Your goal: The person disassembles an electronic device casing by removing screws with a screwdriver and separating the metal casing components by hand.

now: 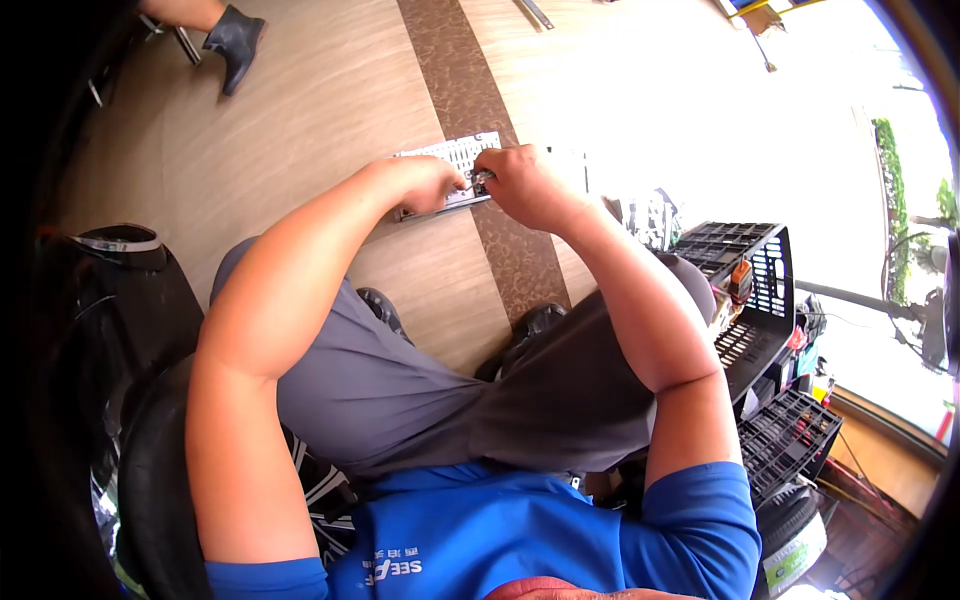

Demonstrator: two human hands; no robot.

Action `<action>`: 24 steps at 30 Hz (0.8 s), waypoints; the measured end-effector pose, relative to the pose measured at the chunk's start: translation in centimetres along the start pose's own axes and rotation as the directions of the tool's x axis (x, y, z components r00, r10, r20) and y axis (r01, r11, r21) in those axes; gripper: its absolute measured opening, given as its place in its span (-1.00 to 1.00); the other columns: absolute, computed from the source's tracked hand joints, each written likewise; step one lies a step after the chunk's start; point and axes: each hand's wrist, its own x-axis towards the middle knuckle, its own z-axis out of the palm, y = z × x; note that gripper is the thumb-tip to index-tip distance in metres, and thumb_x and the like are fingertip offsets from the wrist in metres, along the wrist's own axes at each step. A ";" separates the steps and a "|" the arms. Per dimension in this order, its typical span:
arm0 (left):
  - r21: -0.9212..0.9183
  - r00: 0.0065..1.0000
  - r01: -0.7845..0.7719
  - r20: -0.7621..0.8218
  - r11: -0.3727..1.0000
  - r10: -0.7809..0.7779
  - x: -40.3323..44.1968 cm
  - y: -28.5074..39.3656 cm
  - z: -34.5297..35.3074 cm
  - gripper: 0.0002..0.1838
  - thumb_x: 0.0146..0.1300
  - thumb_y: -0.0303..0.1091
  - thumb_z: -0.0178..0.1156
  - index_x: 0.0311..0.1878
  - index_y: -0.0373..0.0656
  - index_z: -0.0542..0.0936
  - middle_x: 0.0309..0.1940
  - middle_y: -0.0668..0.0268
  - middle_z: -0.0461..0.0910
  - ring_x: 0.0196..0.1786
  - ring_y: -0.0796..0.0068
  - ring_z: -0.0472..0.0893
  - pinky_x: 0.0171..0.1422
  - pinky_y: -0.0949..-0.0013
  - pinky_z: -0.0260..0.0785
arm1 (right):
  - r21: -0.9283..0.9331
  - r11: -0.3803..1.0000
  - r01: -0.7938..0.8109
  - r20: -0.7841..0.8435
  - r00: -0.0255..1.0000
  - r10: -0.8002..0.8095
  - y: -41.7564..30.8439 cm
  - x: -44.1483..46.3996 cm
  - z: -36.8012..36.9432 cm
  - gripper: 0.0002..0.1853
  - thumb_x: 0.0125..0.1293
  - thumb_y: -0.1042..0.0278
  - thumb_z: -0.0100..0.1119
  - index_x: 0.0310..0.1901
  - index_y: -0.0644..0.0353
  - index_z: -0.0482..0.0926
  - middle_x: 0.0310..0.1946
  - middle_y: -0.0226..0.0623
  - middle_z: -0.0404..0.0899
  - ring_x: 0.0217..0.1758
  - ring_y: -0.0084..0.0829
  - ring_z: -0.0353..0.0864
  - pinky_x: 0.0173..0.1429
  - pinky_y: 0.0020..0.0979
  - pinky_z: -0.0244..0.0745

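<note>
Touching silvery, slotted rect. metal panel [462, 153] w/ L hand [434, 184].

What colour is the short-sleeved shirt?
The shirt is bright blue with white lettering, seen best in the head view.

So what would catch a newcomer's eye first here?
Likely the bright blue shirt at the bottom, two bare arms reaching up from it. There the left hand and right hand are close together at a slotted metal panel. Next, black crates on the right and a dark boot at top left.
</note>
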 end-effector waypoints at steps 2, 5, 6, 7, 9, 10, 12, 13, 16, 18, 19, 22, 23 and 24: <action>-0.027 0.995 0.086 0.048 0.996 -0.085 -0.5 0.5 -0.4 -0.38 0.08 -0.51 0.10 0.28 0.11 0.49 0.00 0.11 0.63 0.03 0.19 0.62 0.10 0.22 0.46 | -0.032 0.999 0.037 0.024 0.999 -0.036 0.5 0.2 0.3 -0.85 0.25 0.38 0.09 -0.25 0.23 0.61 -0.38 0.01 0.63 -0.27 -0.01 0.63 -0.12 -0.11 0.52; 0.008 1.000 0.012 0.013 1.000 -0.013 0.4 -0.6 0.1 -0.41 0.10 -0.51 0.10 0.26 0.10 0.51 0.01 0.12 0.64 0.06 0.18 0.62 0.12 0.23 0.47 | -0.077 0.997 0.027 0.064 0.998 -0.022 0.2 0.2 -0.1 -0.85 0.23 0.39 0.06 -0.24 0.22 0.59 -0.39 0.02 0.65 -0.27 -0.05 0.69 -0.16 -0.12 0.58; 0.041 0.999 -0.041 -0.017 0.998 0.041 0.6 -0.9 0.4 -0.43 0.11 -0.51 0.10 0.25 0.09 0.51 0.01 0.12 0.64 0.06 0.17 0.62 0.12 0.23 0.46 | -0.082 0.996 0.029 0.065 0.998 -0.024 0.1 0.2 -0.2 -0.85 0.23 0.39 0.06 -0.24 0.22 0.59 -0.39 0.02 0.65 -0.27 -0.05 0.69 -0.16 -0.12 0.58; 0.040 0.999 -0.041 -0.021 0.998 0.042 0.8 -1.2 0.6 -0.43 0.11 -0.51 0.10 0.25 0.09 0.51 0.01 0.12 0.64 0.06 0.17 0.62 0.12 0.23 0.46 | -0.085 0.996 0.029 0.070 0.997 -0.023 0.0 0.3 -0.2 -0.84 0.25 0.38 0.05 -0.25 0.22 0.59 -0.39 0.01 0.65 -0.27 -0.06 0.69 -0.17 -0.12 0.59; 0.029 0.997 -0.072 -0.038 0.997 0.073 1.1 -1.4 0.8 -0.45 0.13 -0.53 0.09 0.24 0.08 0.52 0.02 0.12 0.63 0.07 0.15 0.62 0.13 0.22 0.46 | -0.091 0.995 0.029 0.076 0.997 -0.022 -0.3 0.3 -0.3 -0.84 0.27 0.37 0.04 -0.25 0.23 0.58 -0.38 0.00 0.66 -0.28 -0.06 0.69 -0.17 -0.12 0.59; 0.028 0.997 -0.072 -0.039 0.997 0.073 1.2 -1.4 0.8 -0.45 0.13 -0.53 0.09 0.24 0.08 0.52 0.02 0.12 0.63 0.07 0.15 0.62 0.13 0.22 0.46 | -0.093 0.995 0.027 0.074 0.997 -0.020 -0.5 0.3 -0.3 -0.83 0.28 0.35 0.04 -0.25 0.23 0.58 -0.39 0.00 0.66 -0.28 -0.07 0.70 -0.17 -0.14 0.60; 0.023 0.998 -0.064 -0.019 0.998 0.064 1.2 -1.3 0.8 -0.46 0.13 -0.55 0.08 0.22 0.07 0.53 0.02 0.12 0.63 0.07 0.15 0.62 0.13 0.21 0.46 | -0.096 0.995 0.026 0.072 0.997 -0.019 -1.0 0.3 -0.6 -0.83 0.30 0.34 0.04 -0.25 0.23 0.58 -0.39 -0.01 0.66 -0.28 -0.09 0.70 -0.18 -0.15 0.61; 0.022 0.998 -0.064 -0.019 0.998 0.064 1.2 -1.2 0.7 -0.46 0.13 -0.55 0.08 0.22 0.07 0.53 0.02 0.12 0.63 0.07 0.15 0.62 0.13 0.21 0.46 | -0.122 0.992 0.011 0.090 0.996 0.001 -1.5 0.2 -0.9 -0.82 0.30 0.33 0.04 -0.25 0.24 0.57 -0.39 -0.02 0.66 -0.28 -0.11 0.70 -0.18 -0.18 0.62; 0.021 0.999 -0.035 0.005 0.999 0.035 1.0 -0.7 0.5 -0.46 0.13 -0.56 0.07 0.21 0.08 0.55 0.01 0.11 0.64 0.05 0.13 0.62 0.11 0.19 0.46 | -0.152 0.988 0.007 0.105 0.994 0.009 -1.5 0.3 -0.7 -0.82 0.31 0.32 0.05 -0.24 0.24 0.57 -0.39 -0.05 0.66 -0.28 -0.14 0.71 -0.18 -0.21 0.62; 0.064 1.000 -0.025 0.004 0.998 0.025 0.9 -0.5 0.3 -0.45 0.12 -0.58 0.04 0.20 0.11 0.56 -0.02 0.10 0.64 0.02 0.12 0.63 0.09 0.18 0.46 | -0.155 0.988 0.017 0.102 0.995 -0.001 -1.2 0.4 -0.1 -0.82 0.32 0.32 0.05 -0.23 0.24 0.56 -0.38 -0.06 0.65 -0.27 -0.14 0.71 -0.18 -0.22 0.62; 0.064 1.000 -0.026 0.004 0.998 0.026 0.8 -0.4 0.3 -0.45 0.12 -0.58 0.04 0.20 0.11 0.56 -0.02 0.10 0.64 0.02 0.12 0.63 0.09 0.18 0.46 | -0.121 0.992 0.026 0.049 0.999 -0.021 -1.1 0.3 0.3 -0.83 0.28 0.32 0.06 -0.29 0.23 0.56 -0.43 -0.04 0.63 -0.32 -0.10 0.67 -0.20 -0.16 0.58; 0.063 0.999 -0.036 0.004 0.997 0.036 0.9 -0.6 0.4 -0.42 0.11 -0.59 0.02 0.20 0.15 0.56 -0.03 0.10 0.64 0.00 0.11 0.63 0.07 0.17 0.46 | -0.065 0.998 0.028 -0.014 0.999 -0.029 -1.3 0.2 0.2 -0.84 0.24 0.32 0.08 -0.34 0.22 0.57 -0.48 -0.02 0.61 -0.36 -0.04 0.63 -0.21 -0.10 0.53; 0.044 1.000 -0.029 -0.001 0.999 0.029 0.9 -0.7 0.4 -0.41 0.11 -0.60 0.01 0.20 0.16 0.56 -0.03 0.10 0.64 0.00 0.11 0.63 0.07 0.17 0.46 | -0.042 0.999 0.019 -0.022 1.000 -0.020 -1.4 0.2 0.1 -0.84 0.24 0.33 0.08 -0.34 0.22 0.57 -0.48 -0.01 0.60 -0.37 -0.03 0.63 -0.21 -0.10 0.52; 0.024 1.000 -0.023 -0.006 0.999 0.023 1.1 -0.8 0.5 -0.41 0.11 -0.60 0.01 0.20 0.17 0.56 -0.03 0.10 0.64 0.00 0.11 0.63 0.07 0.17 0.46 | -0.041 0.999 0.019 -0.022 1.000 -0.020 -1.4 0.2 0.1 -0.84 0.24 0.33 0.08 -0.34 0.22 0.57 -0.48 -0.01 0.60 -0.37 -0.03 0.63 -0.21 -0.10 0.52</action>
